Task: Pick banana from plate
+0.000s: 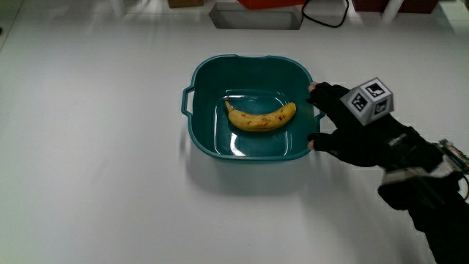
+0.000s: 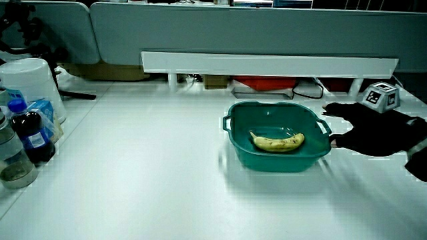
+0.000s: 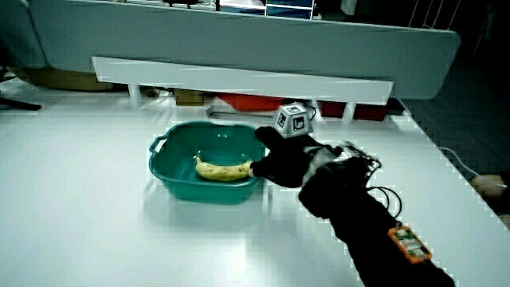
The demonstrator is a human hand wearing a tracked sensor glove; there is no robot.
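Though speckled, banana (image 1: 261, 117) smoothly curved

White table (image 1: 95, 183); dark bottle (image 2: 32, 137)

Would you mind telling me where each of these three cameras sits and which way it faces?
Main view: above the table, looking down on the teal basin holding the banana; the hand and forearm show beside the basin.
Side view: low, looking across the table toward the partition; the hand shows beside the basin.
Side view: similar but from another angle; the hand and forearm reach the basin's rim.
Shared: all three show basin, banana and hand.
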